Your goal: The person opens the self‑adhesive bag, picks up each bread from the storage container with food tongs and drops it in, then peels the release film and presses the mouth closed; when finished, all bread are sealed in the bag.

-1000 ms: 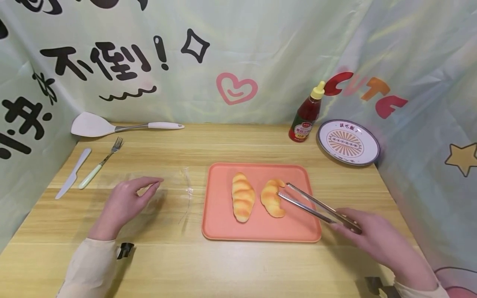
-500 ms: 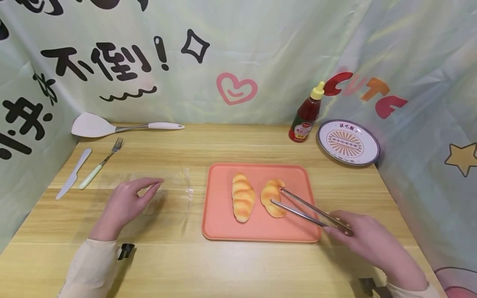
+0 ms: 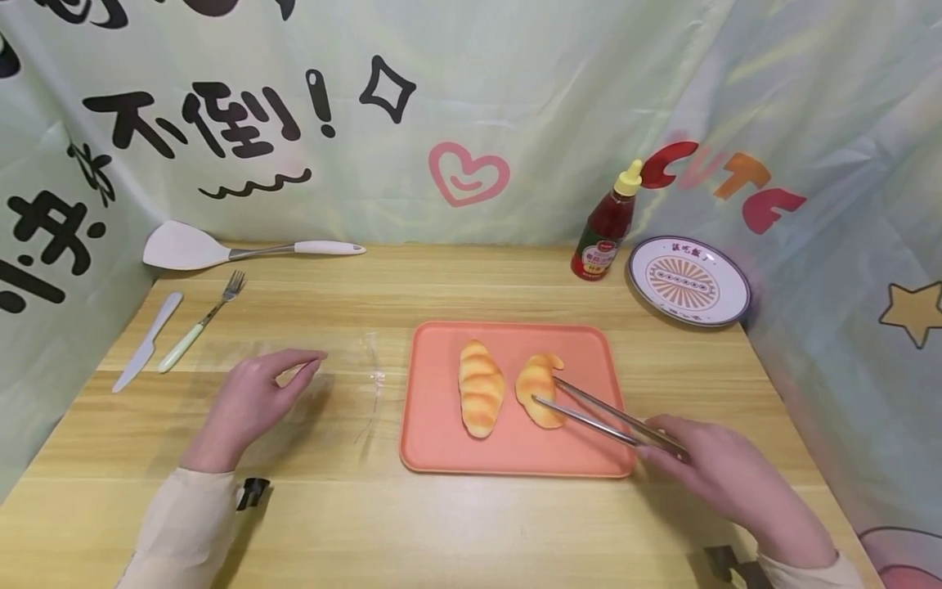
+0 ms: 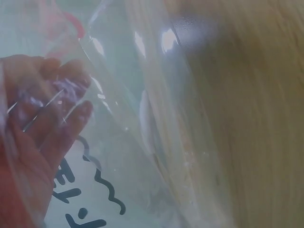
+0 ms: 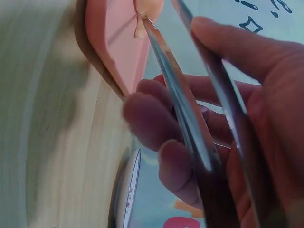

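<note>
Altogether two breads, a long bread (image 3: 482, 388) at left and a curved bread (image 3: 531, 383) at right, lie on one pink tray (image 3: 441, 458), with a gap between them and room before its front rim; the right hand (image 3: 728, 474) grips one pair of tongs (image 3: 589, 421), tips apart at the curved bread, contact unclear; clear film (image 3: 378, 378) veils the left hand (image 3: 253, 401), whose grip I cannot tell

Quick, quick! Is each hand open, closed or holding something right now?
Left hand: by clear, crinkly plastic film; can't tell whether it's pinching it.
Right hand: closed, holding long, silver metal tongs.
</note>
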`<control>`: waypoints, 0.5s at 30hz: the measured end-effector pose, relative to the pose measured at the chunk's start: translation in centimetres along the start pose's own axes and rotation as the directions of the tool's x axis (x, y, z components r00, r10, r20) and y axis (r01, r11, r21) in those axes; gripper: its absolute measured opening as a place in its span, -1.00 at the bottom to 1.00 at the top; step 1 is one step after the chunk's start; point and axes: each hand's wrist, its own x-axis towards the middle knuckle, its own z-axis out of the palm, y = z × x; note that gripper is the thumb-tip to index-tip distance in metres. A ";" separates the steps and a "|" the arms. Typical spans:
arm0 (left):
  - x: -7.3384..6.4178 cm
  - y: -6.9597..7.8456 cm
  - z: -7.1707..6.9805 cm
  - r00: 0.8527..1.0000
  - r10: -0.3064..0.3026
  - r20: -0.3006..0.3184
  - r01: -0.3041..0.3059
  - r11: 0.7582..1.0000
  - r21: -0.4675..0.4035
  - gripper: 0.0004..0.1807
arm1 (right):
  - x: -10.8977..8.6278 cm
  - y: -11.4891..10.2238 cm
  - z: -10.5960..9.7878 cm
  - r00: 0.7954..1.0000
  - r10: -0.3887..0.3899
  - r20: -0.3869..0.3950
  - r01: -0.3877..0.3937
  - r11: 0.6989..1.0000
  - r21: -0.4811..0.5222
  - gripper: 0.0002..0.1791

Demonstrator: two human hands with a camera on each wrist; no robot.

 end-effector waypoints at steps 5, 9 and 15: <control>0.1 0.2 0.0 1.000 0.000 0.002 0.000 1.000 -0.012 -0.79 | 0.0 0.4 0.2 0.997 -0.053 -0.056 0.051 0.998 -0.037 -0.84; 0.2 0.3 0.1 1.000 0.005 -0.002 -0.005 1.000 -0.023 -0.78 | 0.0 0.7 0.2 0.991 -0.089 -0.099 0.083 0.995 -0.062 -0.85; 0.1 -0.1 0.3 1.000 0.003 0.003 -0.003 1.000 -0.018 -0.80 | 0.4 1.2 -0.2 0.969 -0.171 -0.178 0.155 0.983 -0.099 -0.79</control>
